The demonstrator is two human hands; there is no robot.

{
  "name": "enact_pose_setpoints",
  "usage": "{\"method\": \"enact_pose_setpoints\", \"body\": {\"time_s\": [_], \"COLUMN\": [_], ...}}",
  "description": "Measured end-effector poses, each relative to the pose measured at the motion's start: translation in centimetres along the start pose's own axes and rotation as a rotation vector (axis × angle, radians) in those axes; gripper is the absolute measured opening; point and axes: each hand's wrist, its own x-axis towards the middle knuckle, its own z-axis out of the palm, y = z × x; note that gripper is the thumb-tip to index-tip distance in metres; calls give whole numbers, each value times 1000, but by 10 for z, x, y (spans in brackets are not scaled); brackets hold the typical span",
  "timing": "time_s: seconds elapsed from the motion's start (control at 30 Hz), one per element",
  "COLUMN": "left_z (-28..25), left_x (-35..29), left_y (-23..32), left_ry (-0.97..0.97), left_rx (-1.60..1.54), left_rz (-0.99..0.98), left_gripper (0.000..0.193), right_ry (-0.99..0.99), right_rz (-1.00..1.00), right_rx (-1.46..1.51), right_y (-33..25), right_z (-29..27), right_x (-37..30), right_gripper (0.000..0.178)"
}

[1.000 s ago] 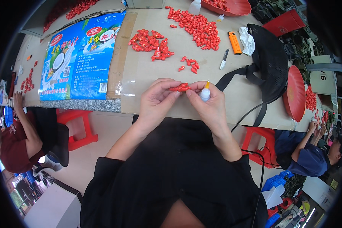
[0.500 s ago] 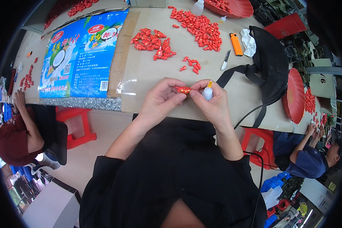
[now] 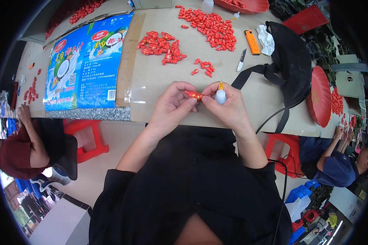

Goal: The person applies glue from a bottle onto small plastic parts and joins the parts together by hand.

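Just above the table's front edge, my left hand pinches a small glossy red piece with gold markings between thumb and fingers. The piece lies roughly level, and its right end meets the thumb and fingertip of my right hand. That same right hand also grips a small white squeeze bottle with a yellow collar and a thin needle tip pointing up and away. The curled fingers hide part of the bottle and of the red piece.
Beyond my hands lie larger red pieces, a big pile of small ones and a small cluster. To the right are a blade, an orange lighter, crumpled tissue and a black strapped item. Blue printed cardboard lies left.
The whole view has shifted and tilted slightly. Both hands keep their hold on the red piece and the bottle, and the bottle's tip points a little straighter away from me.
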Motion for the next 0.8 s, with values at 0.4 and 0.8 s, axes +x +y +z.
{"method": "enact_pose_setpoints", "body": {"time_s": [0.4,0.8], "left_z": [-1,1], "left_x": [2,2], "left_y": [2,-2], "left_ry": [-5,86], "left_rx": [-17,22], "left_rz": [-68,-40], "left_gripper": [16,15], "right_ry": [-75,-36], "right_rz": [64,119], "right_rx": [89,64], "right_y": [-3,-5], "right_z": [-4,-5], "right_x": [2,5], "right_gripper": [8,10]}}
